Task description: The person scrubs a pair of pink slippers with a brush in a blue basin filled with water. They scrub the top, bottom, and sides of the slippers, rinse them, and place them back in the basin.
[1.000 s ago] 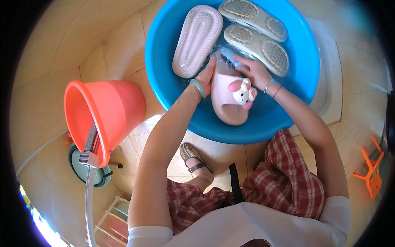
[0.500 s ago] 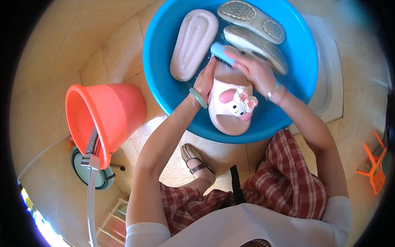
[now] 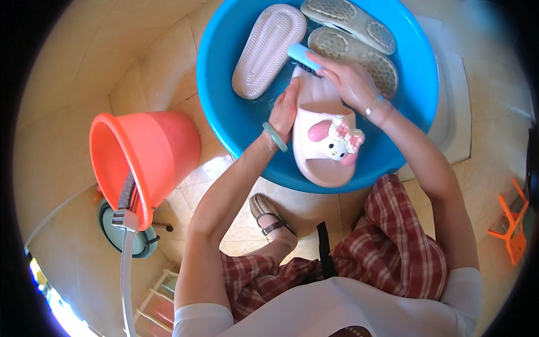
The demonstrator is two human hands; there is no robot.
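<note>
"Grip check, anyone? What's being held?"

"So the right hand [image 3: 351, 87] is curled, closed over the back of a light blue brush [image 3: 302, 55], dark bristles down at the heel end of a pink slipper [image 3: 313, 115]. Left hand [image 3: 284, 114] is partly closed along that slipper's left edge, thumb side showing. Can't really tell what its fingers do underneath. Slipper's right side up over the basin [image 3: 415, 121], toe towards the person."

"Any writing or labels?"

"Slipper has a cartoon head [image 3: 336, 147] with a bow on the strap, just a face. Shirt [image 3: 292, 309] is white with a dark patch [image 3: 351, 331] at the bottom edge, pale marks on it too small to read."

"And the containers?"

"Basin's round, bright blue, with water in it. A second pink slipper [image 3: 270, 50] lies sole up on the left, and two grey-soled shoes [image 3: 359, 55] sit bottoms up on the right. Further left there's an orange-pink bucket [image 3: 171, 140] with a grey mop head [image 3: 127, 190] in its mouth, pale pole hanging out over the rim. White tray [image 3: 456, 112] on the floor right of the basin, and an orange plastic thing [image 3: 512, 233] well off to the right."
</note>
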